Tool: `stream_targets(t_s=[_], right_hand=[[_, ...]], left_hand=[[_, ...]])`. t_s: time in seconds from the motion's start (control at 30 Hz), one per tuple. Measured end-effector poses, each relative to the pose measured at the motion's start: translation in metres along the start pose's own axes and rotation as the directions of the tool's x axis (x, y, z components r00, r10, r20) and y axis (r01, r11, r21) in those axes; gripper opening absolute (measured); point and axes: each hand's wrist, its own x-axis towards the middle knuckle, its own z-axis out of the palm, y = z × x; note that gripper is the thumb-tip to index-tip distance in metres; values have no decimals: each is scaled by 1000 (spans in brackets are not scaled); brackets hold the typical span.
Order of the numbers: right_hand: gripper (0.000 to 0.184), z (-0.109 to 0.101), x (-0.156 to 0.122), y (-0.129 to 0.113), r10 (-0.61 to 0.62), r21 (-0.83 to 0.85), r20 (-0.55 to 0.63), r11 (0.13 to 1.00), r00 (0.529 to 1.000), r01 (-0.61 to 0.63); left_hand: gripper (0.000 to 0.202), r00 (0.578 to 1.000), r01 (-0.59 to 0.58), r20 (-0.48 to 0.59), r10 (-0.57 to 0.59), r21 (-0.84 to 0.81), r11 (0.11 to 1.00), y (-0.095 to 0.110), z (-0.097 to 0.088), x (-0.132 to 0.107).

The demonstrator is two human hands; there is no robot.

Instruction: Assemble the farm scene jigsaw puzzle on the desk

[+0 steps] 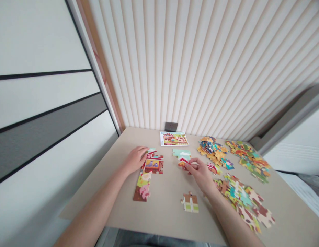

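My left hand (135, 159) lies flat on the table, fingers stretched out against the upper left edge of a joined puzzle section (153, 165). That section shows a red barn, a hen and a pink pig. Between the thumb and fingers of my right hand (199, 169) is a puzzle piece (183, 161) with a red roof, part of it covered by the fingers. Just beyond it is a pale green puzzle piece with a white cloud (182, 153); whether the two touch, I cannot tell. Closer to me sits a fence puzzle piece (190, 203).
A picture card (174, 139) of the farm scene lies at the back, before a dark socket box (171, 126). Loose puzzle pieces form a farm-coloured pile (243, 197), a blue-orange pile (213, 149) and an orange-green group (248, 156) on the right. A ribbed wall borders the table.
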Motion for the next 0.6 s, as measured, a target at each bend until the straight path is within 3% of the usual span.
stream_targets(t_s=[0.6], right_hand=[[53,1,-2,1,-59,-13,-2,998,998,59]], left_hand=[[39,999,-11,53,9,24,1000,-4,1,-3]])
